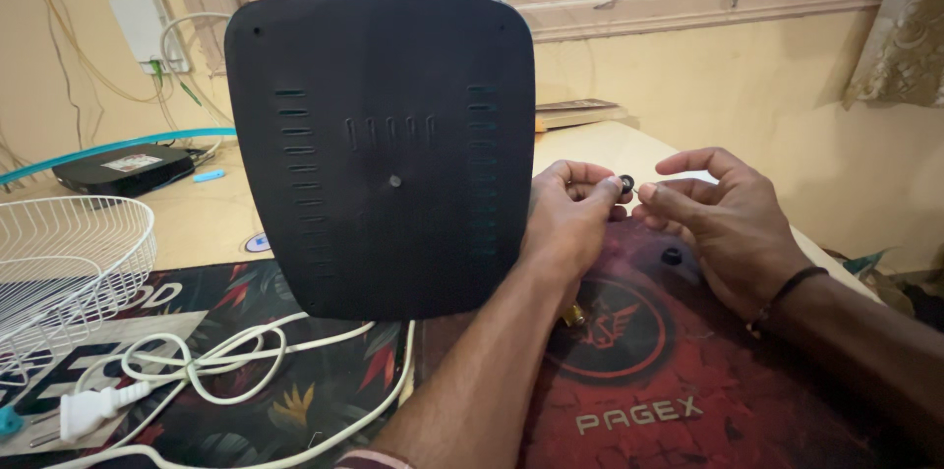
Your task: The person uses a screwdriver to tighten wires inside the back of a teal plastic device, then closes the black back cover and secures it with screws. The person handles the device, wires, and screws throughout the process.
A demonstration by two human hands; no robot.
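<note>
Left hand (570, 218) is pinching 1 small black ring (626, 183) at its fingertips; right hand (723, 218), at 3 o'clock, is gripping a thin pin narrowly against it, beside the black panel (379, 149).

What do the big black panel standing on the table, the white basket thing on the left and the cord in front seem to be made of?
The big black panel looks like moulded plastic: matte, with slots pressed into it. The white basket thing looks like painted or coated metal wire, thin rods forming a cage. The white cord seems rubbery plastic, loosely coiled and ending in a plug. The small black ring between both hands' fingertips could be rubber or plastic; too small to tell.
</note>
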